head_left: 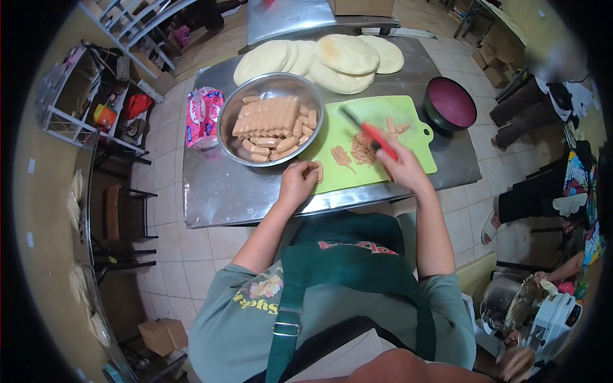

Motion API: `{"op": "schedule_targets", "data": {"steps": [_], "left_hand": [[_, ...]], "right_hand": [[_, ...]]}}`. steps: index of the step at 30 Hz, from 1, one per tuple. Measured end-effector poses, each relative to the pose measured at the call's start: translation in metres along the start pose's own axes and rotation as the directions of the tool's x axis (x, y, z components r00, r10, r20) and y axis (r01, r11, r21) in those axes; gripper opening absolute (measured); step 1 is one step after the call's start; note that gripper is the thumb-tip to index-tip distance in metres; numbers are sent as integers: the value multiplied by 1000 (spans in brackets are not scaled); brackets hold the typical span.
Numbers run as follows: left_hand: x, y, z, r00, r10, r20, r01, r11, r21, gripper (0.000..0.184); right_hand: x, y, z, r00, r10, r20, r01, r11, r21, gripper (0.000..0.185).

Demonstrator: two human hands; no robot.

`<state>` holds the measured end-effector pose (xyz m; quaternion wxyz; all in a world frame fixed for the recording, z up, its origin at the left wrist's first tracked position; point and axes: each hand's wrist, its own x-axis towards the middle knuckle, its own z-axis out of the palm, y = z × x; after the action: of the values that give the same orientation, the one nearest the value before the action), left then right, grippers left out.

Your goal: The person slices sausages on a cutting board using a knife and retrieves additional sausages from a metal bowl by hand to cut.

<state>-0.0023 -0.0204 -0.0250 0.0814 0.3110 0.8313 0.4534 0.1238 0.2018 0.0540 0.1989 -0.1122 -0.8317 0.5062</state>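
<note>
My right hand (403,167) grips the red handle of a knife (385,145), whose dark blade angles up and left above the green cutting board (332,131). Under and beside the knife lies a heap of chopped sausage (363,152). Sliced sausage strips (342,156) lie to its left. Several short sausage pieces (397,126) sit at the board's upper right. At the board's lower left edge, my left hand (299,184) has its fingers closed on a sausage (319,171). Just beyond that hand stands a steel bowl (223,137) of sausages (268,118), some stuck together in a block.
Round flatbreads (345,54) overlap along the table's far side. A pink package (203,118) lies left of the steel bowl, and a dark red bowl (451,103) stands right of the board. Other people are at the right, one person's hands near a large metal pot (507,300).
</note>
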Motion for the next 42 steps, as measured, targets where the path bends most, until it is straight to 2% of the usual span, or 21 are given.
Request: {"op": "schedule_targets", "data": {"steps": [1,2,4,6,8,9,13,15,16,18,21,26,28,34,36,42], "left_hand": [[-1,11,-5,994,-98,44,100,994,-41,19],[0,6,-5,994,-104,44,106,993,-44,19],[0,-3,-9,994,98,48,-96,995,-39,23],[-2,1,-19,990,100,97,-100,995,-7,27],[1,2,-25,940,277,200,-294,954,56,29],[3,-2,-25,920,323,223,-346,935,75,23],[6,-7,-16,884,401,238,-440,887,140,20],[6,-5,-7,870,468,152,-490,855,169,20],[5,-5,-3,871,467,151,-489,856,168,20],[2,-3,4,879,471,78,-477,862,169,22],[-3,1,8,876,474,85,-481,853,199,25],[-2,0,6,848,520,104,-528,809,257,26],[-1,-3,8,806,586,85,-587,770,250,24],[11,-1,5,781,605,156,-622,733,276,23],[10,-2,6,779,605,163,-625,732,272,23],[9,-5,8,779,609,148,-625,737,258,23]], "right_hand": [[-11,-8,0,974,166,154,-171,985,18,49],[-20,-12,1,897,319,305,-338,941,10,49],[-35,-2,9,892,307,333,-315,948,-31,49],[-47,9,18,886,295,358,-291,954,-66,49],[-55,16,28,872,327,364,-309,945,-108,49],[-57,16,34,919,242,311,-214,969,-122,49],[-60,6,43,888,363,282,-328,931,-162,49],[-65,7,48,946,243,214,-185,948,-257,49],[-67,9,51,946,243,215,-185,948,-258,49],[-74,12,57,979,115,166,-55,944,-325,47],[-81,4,60,980,130,149,-57,906,-419,46],[-88,3,63,981,115,156,-39,906,-422,46],[-88,4,63,981,107,160,-33,912,-409,46],[-84,8,60,992,73,103,-22,904,-427,46],[-83,12,59,995,6,103,40,897,-441,47],[-82,12,57,989,36,146,40,871,-490,46]]}}
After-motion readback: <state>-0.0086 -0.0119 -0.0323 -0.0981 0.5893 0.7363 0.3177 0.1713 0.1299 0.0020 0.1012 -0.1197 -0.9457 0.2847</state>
